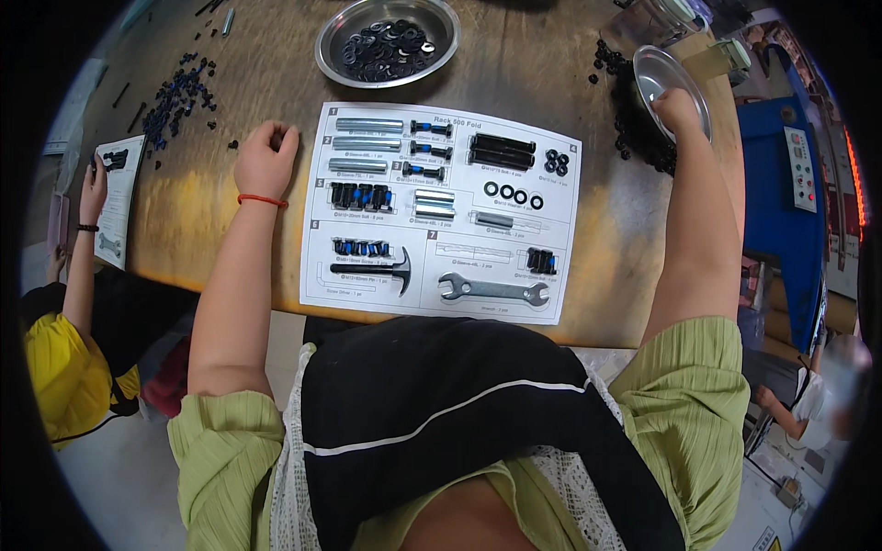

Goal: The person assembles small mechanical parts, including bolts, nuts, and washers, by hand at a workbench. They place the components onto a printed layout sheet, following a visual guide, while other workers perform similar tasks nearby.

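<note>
My left hand rests on the wooden table with its fingers curled, beside the left edge of a white printed sheet. Whatever it may hold is hidden. My right hand reaches into a steel bowl at the far right, fingers closed and mostly hidden; I cannot tell what they grip. On the sheet, panels show bolts, metal sleeves, washers and a wrench; some places show pale outlines only. I cannot tell whether these parts are printed or lie on it. Black nuts are heaped against the bowl.
A second steel bowl holding black washers stands behind the sheet. Loose blue-black bolts are scattered at the far left. Another person's hand touches a similar sheet. A blue machine stands at right.
</note>
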{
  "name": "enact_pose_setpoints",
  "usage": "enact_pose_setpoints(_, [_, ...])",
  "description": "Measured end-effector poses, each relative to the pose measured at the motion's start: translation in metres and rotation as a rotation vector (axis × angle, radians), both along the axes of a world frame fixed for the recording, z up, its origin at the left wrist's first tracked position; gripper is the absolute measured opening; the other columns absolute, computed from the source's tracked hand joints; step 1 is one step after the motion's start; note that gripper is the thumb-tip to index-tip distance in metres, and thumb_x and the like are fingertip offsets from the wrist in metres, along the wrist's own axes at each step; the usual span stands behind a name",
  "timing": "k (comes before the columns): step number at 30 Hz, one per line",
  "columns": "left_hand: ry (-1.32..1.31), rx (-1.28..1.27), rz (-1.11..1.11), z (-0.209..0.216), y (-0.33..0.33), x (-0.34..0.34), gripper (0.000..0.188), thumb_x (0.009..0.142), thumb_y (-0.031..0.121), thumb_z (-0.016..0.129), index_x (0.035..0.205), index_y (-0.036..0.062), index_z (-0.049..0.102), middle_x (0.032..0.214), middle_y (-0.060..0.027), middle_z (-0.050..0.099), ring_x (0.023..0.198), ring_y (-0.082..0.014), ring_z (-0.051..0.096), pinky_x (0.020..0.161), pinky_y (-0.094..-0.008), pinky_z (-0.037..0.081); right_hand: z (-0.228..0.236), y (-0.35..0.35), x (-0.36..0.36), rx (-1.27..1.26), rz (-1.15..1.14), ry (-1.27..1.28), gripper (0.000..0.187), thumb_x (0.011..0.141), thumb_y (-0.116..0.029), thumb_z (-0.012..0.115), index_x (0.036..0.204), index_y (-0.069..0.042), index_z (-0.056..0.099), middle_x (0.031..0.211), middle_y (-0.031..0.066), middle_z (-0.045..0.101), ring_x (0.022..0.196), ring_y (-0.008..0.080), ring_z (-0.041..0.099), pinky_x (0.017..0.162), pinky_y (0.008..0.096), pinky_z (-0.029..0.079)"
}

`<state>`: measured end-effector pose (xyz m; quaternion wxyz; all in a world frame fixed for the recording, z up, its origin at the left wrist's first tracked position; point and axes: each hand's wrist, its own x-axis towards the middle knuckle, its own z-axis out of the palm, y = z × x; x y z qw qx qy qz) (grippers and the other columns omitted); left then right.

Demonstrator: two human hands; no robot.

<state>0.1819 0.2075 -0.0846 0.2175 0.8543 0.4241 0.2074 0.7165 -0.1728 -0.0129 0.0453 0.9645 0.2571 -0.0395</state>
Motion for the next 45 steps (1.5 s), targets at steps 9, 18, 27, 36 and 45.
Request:
enact_pose_setpoints(9, [-0.061,0.089,-0.034,-0.009,0.006,-0.003,0.032,0.082,0.041,0.063,0.086,0.0101,0.071,0.084,-0.0092,0.069,0.079,-0.0301,0.065,0.069,-0.0389,0.051,0.055,0.053,-0.213,0.966,0.218,-0.025,0.016,0.079,-0.014,0.069,0.092,-0.004,0.069,0.076,0.0048,0.069,0.073,0.0122,0.067,0.068,0.0259,0.051])
enact_pose_setpoints(18, [-0.131,0.074,-0.040,0.008,0.001,-0.006,0.034,0.084,0.041,0.063,0.089,0.0082,0.071,0.086,-0.0113,0.070,0.080,-0.0298,0.066,0.070,-0.0397,0.051,-0.015,0.111,-0.482,0.872,0.952,0.563,0.009,0.076,-0.006,0.067,0.084,-0.008,0.063,0.076,0.0102,0.063,0.072,0.0304,0.063,0.063,0.0398,0.052])
enact_pose_setpoints(27, [-0.158,-0.040,-0.052,0.005,-0.003,-0.004,0.026,0.081,0.033,0.065,0.077,0.0077,0.070,0.084,-0.0125,0.067,0.083,-0.0310,0.063,0.073,-0.0416,0.051,-0.028,0.104,-0.512,0.669,1.006,0.217,0.015,0.068,-0.005,0.074,0.080,-0.008,0.064,0.083,0.0058,0.063,0.073,0.0266,0.057,0.062,0.0357,0.048])
enact_pose_setpoints(36, [-0.189,-0.058,-0.070,0.013,-0.003,-0.013,0.026,0.083,0.033,0.064,0.078,0.0077,0.069,0.086,-0.0122,0.068,0.087,-0.0317,0.063,0.077,-0.0431,0.051,-0.017,0.081,-0.492,0.787,0.875,0.189,0.019,0.068,-0.003,0.073,0.085,-0.005,0.065,0.085,0.0113,0.062,0.076,0.0304,0.058,0.065,0.0388,0.047])
enact_pose_setpoints(45, [-0.326,-0.194,-0.103,0.015,0.000,-0.018,0.021,0.084,0.029,0.065,0.085,0.0081,0.069,0.078,-0.0089,0.064,0.079,-0.0283,0.062,0.070,-0.0407,0.050,-0.058,-0.095,-0.386,0.801,0.028,0.042,0.034,0.093,-0.011,0.055,0.123,0.004,0.049,0.116,0.0231,0.056,0.100,0.0345,0.056,0.086,0.0409,0.048])
